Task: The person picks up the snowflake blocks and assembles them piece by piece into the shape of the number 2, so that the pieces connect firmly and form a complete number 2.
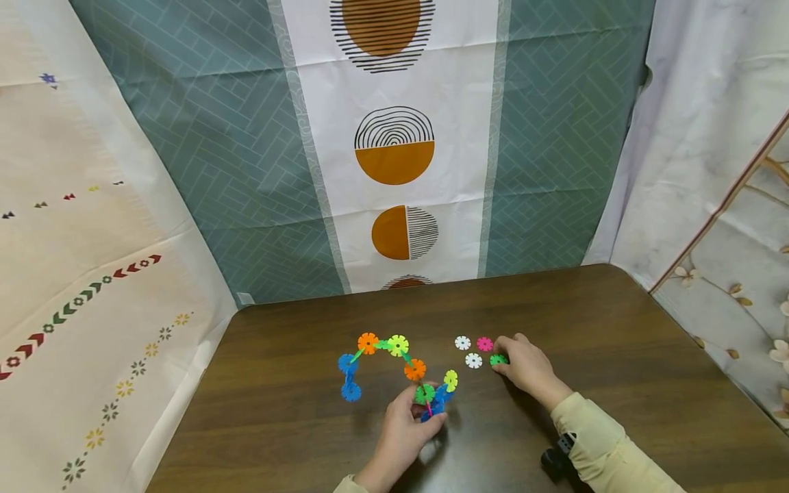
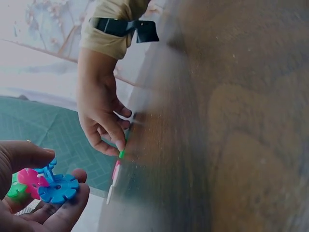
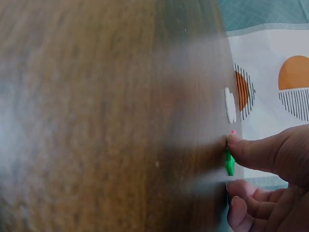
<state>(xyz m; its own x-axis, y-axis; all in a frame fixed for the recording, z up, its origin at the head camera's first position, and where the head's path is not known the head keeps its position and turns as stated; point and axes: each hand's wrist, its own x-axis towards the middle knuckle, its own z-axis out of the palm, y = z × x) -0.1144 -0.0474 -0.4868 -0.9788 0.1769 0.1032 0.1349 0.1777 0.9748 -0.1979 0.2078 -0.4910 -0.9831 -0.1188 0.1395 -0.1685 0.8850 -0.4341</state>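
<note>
Dark wood tabletop (image 1: 616,356) under me, patterned cloths hung all round — a cream one with arrows and flowers on my left, a teal herringbone one with orange half-circles straight ahead.

Starting at the left of the table: the chain of snowflake discs (image 1: 382,363) I am building arches up from two blue discs, over an orange and a yellow one, down past another orange to a cluster of green, yellow-green, pink and blue. My left hand (image 1: 403,431) has its fingers curled round that near cluster; the left wrist view shows a blue disc (image 2: 58,187) and a pink one resting against my fingertips, so the chain's end is held just above the wood.

Further right lie the loose pieces: two white discs (image 1: 468,351) and a pink disc (image 1: 485,344), close together. Just beside them my right hand (image 1: 524,366) has thumb and forefinger closed on the edge of a green disc (image 3: 230,162), which from the right wrist view seems tipped up on edge against the table, barely lifted if at all.

I judge this the picking-up step — a fresh piece being taken for the chain. Next I would need to lift the green disc clear, carry it left to the held end, and line one of its slots up with a slot there before pressing them together.
</note>
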